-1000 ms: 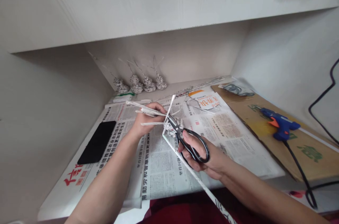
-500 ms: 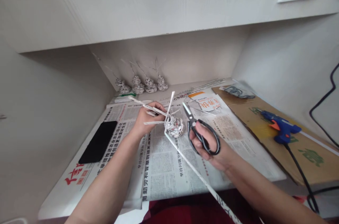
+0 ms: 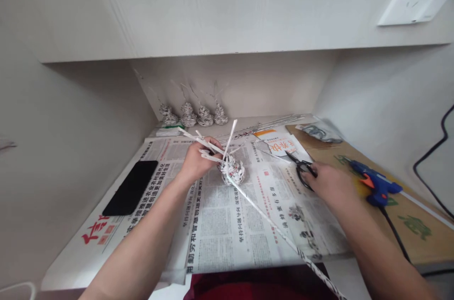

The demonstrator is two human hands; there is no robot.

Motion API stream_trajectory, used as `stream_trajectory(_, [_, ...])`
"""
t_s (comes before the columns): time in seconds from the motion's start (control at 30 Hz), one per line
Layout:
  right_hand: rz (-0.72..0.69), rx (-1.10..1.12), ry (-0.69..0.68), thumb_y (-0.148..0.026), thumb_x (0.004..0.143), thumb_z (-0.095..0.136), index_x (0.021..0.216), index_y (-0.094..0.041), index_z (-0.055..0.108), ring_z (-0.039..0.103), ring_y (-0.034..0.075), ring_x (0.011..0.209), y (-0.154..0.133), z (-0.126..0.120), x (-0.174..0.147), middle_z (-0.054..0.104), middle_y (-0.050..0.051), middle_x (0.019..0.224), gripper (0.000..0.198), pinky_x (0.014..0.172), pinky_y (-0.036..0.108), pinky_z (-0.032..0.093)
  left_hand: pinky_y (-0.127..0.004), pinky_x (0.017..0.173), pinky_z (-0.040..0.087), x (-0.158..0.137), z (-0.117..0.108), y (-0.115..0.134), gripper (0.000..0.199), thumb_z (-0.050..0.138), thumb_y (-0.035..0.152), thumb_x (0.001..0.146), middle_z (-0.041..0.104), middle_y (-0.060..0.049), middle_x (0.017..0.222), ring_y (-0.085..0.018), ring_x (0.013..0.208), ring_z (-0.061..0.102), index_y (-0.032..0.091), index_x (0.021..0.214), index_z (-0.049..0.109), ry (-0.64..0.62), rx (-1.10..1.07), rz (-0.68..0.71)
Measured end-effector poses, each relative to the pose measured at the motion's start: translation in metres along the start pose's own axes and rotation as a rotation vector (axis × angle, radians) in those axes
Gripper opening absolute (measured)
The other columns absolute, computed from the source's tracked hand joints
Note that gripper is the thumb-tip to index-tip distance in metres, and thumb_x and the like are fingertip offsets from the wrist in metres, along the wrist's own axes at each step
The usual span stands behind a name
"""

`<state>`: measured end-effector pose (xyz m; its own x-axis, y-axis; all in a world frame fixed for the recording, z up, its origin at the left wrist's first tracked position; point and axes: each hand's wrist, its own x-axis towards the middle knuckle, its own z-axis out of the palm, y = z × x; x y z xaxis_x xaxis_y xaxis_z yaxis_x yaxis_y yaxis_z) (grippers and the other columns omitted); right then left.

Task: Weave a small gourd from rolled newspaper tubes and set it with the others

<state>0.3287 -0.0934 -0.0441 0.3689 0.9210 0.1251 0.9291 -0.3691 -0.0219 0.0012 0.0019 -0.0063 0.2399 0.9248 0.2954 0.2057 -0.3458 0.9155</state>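
My left hand [image 3: 202,160] is closed on a small woven paper gourd [image 3: 233,171], gripping it by the rolled paper strips that fan out of its top. One long paper strip [image 3: 269,217] runs from the gourd down toward my lap at the lower right. At the right, my right hand [image 3: 328,181] has its fingers on the black-handled scissors [image 3: 301,167], which lie low over the newspaper with the blades pointing to the back left. Part of the scissors' handle is hidden by my fingers.
Several finished-looking woven gourds [image 3: 205,115] stand along the back wall. A black phone [image 3: 130,188] lies at the left on the newspaper [image 3: 220,238]. On cardboard [image 3: 407,243] at the right rests a blue glue gun [image 3: 379,182] with its cable. Thin paper rods [image 3: 280,123] lie at the back.
My right hand has carried the scissors away from the gourd, right and down to the newspaper. My left hand still holds the gourd in about the same place.
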Motion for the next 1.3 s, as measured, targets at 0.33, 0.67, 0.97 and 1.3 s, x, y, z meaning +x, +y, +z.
stream_trajectory(0.33, [-0.71, 0.934, -0.571, -0.041, 0.075, 0.072, 0.091, -0.025, 0.074, 0.062, 0.018, 0.073, -0.095, -0.051, -0.051, 0.072, 0.002, 0.082, 0.023, 0.065, 0.028, 0.046, -0.023, 0.054, 0.048, 0.0, -0.001, 0.0, 0.013, 0.066, 0.011, 0.059, 0.065, 0.001, 0.062, -0.014, 0.057, 0.061, 0.015, 0.071, 0.063, 0.05, 0.015, 0.02])
stream_trajectory(0.67, [-0.62, 0.996, -0.452, -0.041, 0.081, 0.066, 0.083, -0.022, 0.074, 0.058, 0.015, 0.063, -0.082, -0.063, -0.018, 0.07, 0.003, 0.077, 0.02, 0.057, 0.028, 0.042, -0.023, 0.057, 0.046, -0.009, 0.006, 0.008, 0.007, 0.066, 0.016, 0.065, 0.064, 0.0, 0.065, -0.014, 0.061, 0.059, 0.014, 0.071, 0.064, 0.022, 0.093, 0.069])
stream_trajectory(0.97, [-0.62, 1.071, -0.117, -0.022, 0.079, 0.059, 0.087, -0.021, 0.069, 0.061, 0.014, 0.066, -0.158, -0.045, -0.002, 0.069, 0.0, 0.075, 0.012, 0.065, 0.026, 0.047, -0.023, 0.058, 0.045, -0.01, 0.008, 0.01, 0.007, 0.066, 0.019, 0.066, 0.064, 0.0, 0.065, -0.014, 0.061, 0.058, 0.016, 0.071, 0.063, 0.029, 0.151, 0.113])
stream_trajectory(1.3, [-0.342, 0.79, 0.067, -0.023, 0.077, 0.057, 0.079, -0.021, 0.062, 0.058, 0.015, 0.059, -0.124, -0.034, 0.022, 0.067, 0.002, 0.072, 0.005, 0.061, 0.028, 0.042, -0.023, 0.058, 0.044, -0.009, 0.007, 0.008, 0.008, 0.065, 0.016, 0.064, 0.063, 0.0, 0.064, -0.014, 0.06, 0.058, 0.016, 0.071, 0.062, 0.042, 0.14, 0.065])
